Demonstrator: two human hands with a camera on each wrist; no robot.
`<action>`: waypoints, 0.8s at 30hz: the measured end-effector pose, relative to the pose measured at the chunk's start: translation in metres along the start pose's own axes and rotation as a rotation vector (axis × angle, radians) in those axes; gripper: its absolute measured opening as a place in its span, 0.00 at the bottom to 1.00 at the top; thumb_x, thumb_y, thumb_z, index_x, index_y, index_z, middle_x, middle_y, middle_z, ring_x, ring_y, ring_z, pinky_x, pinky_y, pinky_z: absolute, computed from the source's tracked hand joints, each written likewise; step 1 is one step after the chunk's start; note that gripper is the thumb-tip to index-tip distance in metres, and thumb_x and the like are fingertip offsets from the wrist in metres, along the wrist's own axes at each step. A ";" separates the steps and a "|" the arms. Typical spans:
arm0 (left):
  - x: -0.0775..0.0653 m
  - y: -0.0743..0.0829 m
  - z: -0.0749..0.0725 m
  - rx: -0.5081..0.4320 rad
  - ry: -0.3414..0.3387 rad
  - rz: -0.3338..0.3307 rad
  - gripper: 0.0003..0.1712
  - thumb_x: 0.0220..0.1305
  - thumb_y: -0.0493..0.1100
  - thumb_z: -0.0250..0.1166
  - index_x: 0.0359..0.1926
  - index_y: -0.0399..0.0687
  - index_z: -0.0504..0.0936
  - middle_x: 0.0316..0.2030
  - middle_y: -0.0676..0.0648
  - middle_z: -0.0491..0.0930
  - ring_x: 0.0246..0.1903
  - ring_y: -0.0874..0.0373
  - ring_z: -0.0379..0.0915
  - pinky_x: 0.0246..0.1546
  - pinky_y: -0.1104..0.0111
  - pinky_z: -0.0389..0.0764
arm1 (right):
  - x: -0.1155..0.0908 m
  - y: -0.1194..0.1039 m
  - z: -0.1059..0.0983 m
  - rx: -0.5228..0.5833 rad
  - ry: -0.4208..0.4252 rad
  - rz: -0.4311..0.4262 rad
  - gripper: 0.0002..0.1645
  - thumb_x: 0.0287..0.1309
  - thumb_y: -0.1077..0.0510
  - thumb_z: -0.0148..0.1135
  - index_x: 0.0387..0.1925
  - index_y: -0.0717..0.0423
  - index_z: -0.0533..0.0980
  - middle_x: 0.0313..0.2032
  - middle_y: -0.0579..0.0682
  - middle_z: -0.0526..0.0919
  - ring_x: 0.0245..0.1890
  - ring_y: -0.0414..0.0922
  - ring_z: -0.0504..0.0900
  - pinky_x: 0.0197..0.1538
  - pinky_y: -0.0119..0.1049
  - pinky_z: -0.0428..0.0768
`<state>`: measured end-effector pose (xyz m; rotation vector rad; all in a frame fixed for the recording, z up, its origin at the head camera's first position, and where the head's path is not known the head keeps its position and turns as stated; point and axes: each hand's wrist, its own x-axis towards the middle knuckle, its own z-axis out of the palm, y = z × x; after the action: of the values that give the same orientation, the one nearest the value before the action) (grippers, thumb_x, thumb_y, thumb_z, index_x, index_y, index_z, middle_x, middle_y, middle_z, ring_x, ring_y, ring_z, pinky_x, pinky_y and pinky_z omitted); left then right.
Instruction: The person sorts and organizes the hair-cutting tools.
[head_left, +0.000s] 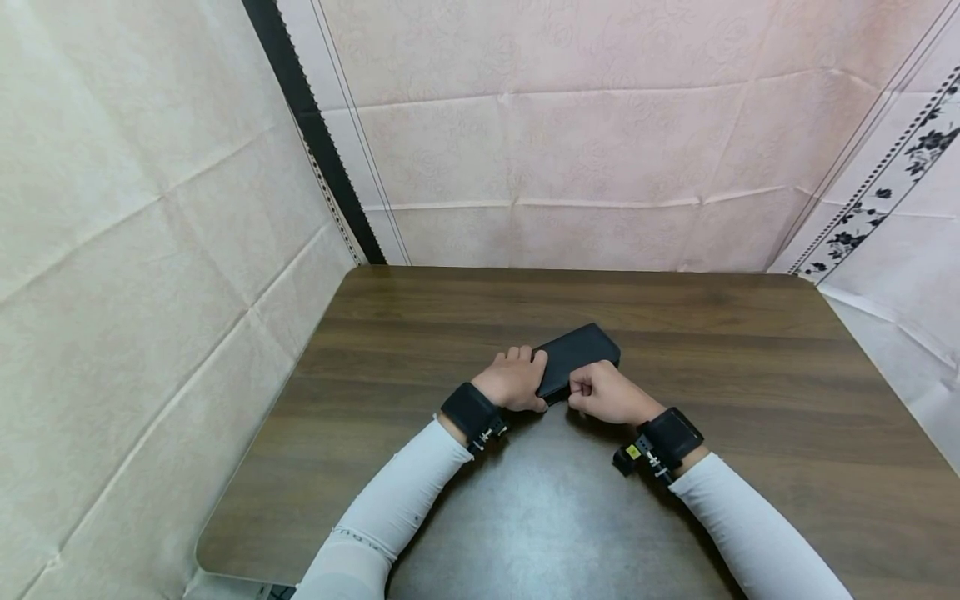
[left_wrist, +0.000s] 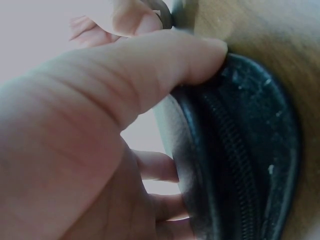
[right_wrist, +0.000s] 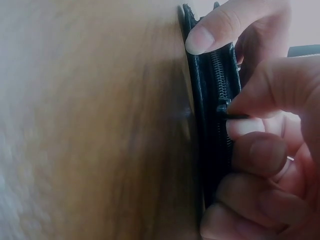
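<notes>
A flat black zippered case, leather-like in look, lies slanted on the table. My left hand grips its left end, thumb at the near corner and fingers over the top. In the left wrist view the zipper teeth run along the case's edge beneath the thumb. My right hand is at the near long side, pinching the small black zipper pull between thumb and index finger. Its other fingers are curled against the case. Near the pull, the zipper teeth show between the two edges; the inside is hidden.
The brown wood-grain table has rounded corners, with a greyish glare on its near middle. Pale cloth hangs behind it and along the left side. A black camera strap sits on each wrist.
</notes>
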<state>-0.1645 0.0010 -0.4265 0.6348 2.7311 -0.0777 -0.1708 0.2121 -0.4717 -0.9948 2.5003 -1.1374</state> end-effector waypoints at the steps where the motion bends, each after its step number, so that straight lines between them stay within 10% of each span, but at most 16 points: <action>1: 0.000 0.000 0.000 0.000 0.000 0.000 0.38 0.67 0.65 0.67 0.64 0.47 0.64 0.63 0.40 0.68 0.59 0.47 0.65 0.64 0.57 0.70 | 0.000 0.000 0.000 0.001 -0.001 0.001 0.17 0.60 0.68 0.62 0.18 0.50 0.74 0.13 0.43 0.78 0.12 0.36 0.72 0.21 0.28 0.67; 24: 0.000 0.000 -0.001 -0.006 0.001 0.000 0.40 0.67 0.65 0.67 0.66 0.47 0.64 0.64 0.40 0.68 0.60 0.47 0.65 0.66 0.56 0.70 | 0.001 0.009 -0.003 -0.026 0.036 0.045 0.18 0.60 0.65 0.63 0.17 0.47 0.74 0.13 0.38 0.77 0.13 0.37 0.74 0.20 0.28 0.67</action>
<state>-0.1652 0.0009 -0.4260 0.6338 2.7316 -0.0689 -0.1773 0.2178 -0.4759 -0.9282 2.5577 -1.1224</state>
